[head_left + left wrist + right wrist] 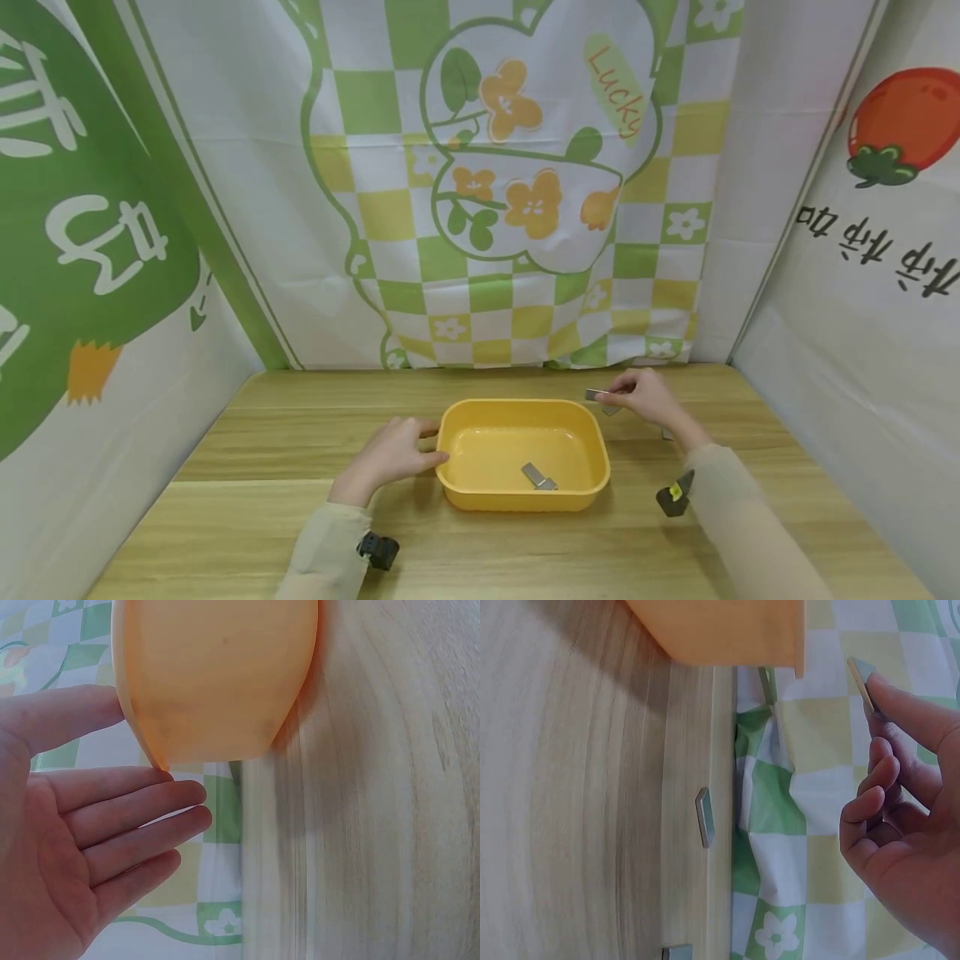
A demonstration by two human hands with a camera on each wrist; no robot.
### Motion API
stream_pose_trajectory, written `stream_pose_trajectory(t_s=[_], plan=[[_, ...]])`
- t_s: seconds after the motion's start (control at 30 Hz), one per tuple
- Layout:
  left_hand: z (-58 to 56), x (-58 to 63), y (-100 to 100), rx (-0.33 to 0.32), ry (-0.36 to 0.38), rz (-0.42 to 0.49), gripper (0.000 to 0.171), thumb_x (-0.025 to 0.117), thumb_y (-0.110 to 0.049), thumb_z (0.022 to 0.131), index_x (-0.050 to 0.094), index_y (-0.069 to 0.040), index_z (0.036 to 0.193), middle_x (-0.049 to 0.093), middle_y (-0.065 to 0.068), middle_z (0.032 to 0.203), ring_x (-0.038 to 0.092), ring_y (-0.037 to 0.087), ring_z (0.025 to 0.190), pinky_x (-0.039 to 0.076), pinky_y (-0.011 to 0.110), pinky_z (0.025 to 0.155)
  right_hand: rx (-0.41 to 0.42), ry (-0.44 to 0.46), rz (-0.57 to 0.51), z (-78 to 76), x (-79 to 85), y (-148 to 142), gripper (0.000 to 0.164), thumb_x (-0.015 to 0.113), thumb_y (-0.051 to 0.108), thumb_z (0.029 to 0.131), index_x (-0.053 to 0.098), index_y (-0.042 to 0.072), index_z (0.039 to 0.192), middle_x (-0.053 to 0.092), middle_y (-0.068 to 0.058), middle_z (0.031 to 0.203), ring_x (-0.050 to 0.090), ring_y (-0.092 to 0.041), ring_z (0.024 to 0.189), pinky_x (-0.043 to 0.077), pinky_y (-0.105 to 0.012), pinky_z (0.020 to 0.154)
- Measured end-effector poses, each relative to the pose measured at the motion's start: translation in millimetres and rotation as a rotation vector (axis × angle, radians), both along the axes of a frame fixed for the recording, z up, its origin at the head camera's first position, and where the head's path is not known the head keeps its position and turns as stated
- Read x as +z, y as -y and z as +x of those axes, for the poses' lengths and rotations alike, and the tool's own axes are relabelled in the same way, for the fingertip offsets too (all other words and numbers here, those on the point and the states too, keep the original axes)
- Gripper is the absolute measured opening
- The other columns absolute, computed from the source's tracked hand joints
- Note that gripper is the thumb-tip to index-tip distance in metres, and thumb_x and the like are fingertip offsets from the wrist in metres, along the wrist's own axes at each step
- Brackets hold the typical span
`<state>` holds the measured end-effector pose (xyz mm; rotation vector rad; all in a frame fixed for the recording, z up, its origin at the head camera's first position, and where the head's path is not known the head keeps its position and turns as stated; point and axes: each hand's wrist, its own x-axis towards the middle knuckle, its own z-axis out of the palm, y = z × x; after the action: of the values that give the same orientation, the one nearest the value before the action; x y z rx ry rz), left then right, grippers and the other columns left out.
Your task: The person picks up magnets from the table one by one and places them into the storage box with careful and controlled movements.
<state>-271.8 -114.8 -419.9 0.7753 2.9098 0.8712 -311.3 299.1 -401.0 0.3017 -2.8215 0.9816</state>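
A yellow plastic bin (522,502) stands on the wooden table, with small flat silver rectangular pieces (534,476) lying inside. My left hand (396,454) is at the bin's left end, thumb and index finger touching the rim. In the left wrist view the other fingers of this hand (97,825) extend straight. Beyond the bin's right end, my right hand (647,398) pinches a silver rectangular piece (861,679) between thumb and index finger, above the table. Another silver piece (705,817) lies on the table below it. The right hand's remaining fingers are curled.
One more silver piece (677,952) lies farther along the table (247,533), partly cut off by the frame. A thin greenish-looking piece (768,685) shows beside the bin. Printed cloth (517,308) hangs behind the table, and printed side walls (855,358) enclose it.
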Motion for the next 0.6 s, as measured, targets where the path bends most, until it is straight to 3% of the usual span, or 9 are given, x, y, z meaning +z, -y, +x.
stream_pose_trajectory(t_s=[0.6], plan=[[1.0, 1.3, -0.6, 0.013, 0.011, 0.001, 0.049, 0.071, -0.031, 0.084, 0.062, -0.002, 0.123, 0.064, 0.018, 0.121, 0.061, 0.036, 0.112, 0.049, 0.052, 0.093, 0.072, 0.058, 0.0, -8.1, 7.7, 20.4, 0.03, 0.075, 0.039, 0.079, 0.074, 0.01, 0.088, 0.068, -0.004, 0.083, 0.056, -0.015, 0.071, 0.048, -0.029, 0.061]])
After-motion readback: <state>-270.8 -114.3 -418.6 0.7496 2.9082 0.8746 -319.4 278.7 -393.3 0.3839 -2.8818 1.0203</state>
